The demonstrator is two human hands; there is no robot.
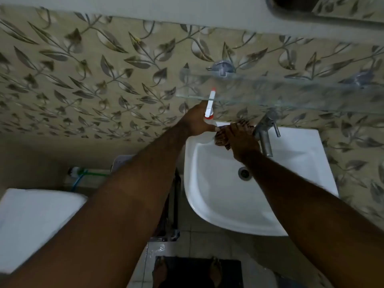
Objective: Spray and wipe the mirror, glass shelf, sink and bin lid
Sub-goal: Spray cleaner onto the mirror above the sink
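Observation:
My left hand (197, 121) grips a white spray bottle (209, 107) with a red-tipped nozzle that points up past the front edge of the glass shelf (291, 88). My right hand (239, 140) presses a brown patterned cloth (223, 136) onto the back left rim of the white sink (218, 196), just left of the metal tap (266, 132). The two hands nearly touch. A corner of the mirror (291, 3) shows at the top right. No bin lid is in view.
Leaf-patterned tiles (93, 80) cover the wall behind. A white toilet cistern (35, 221) stands at lower left, with a green and blue hose (83, 175) beside it. A dark mat (197, 271) lies on the floor under my feet. The sink drain (244, 173) sits mid-basin.

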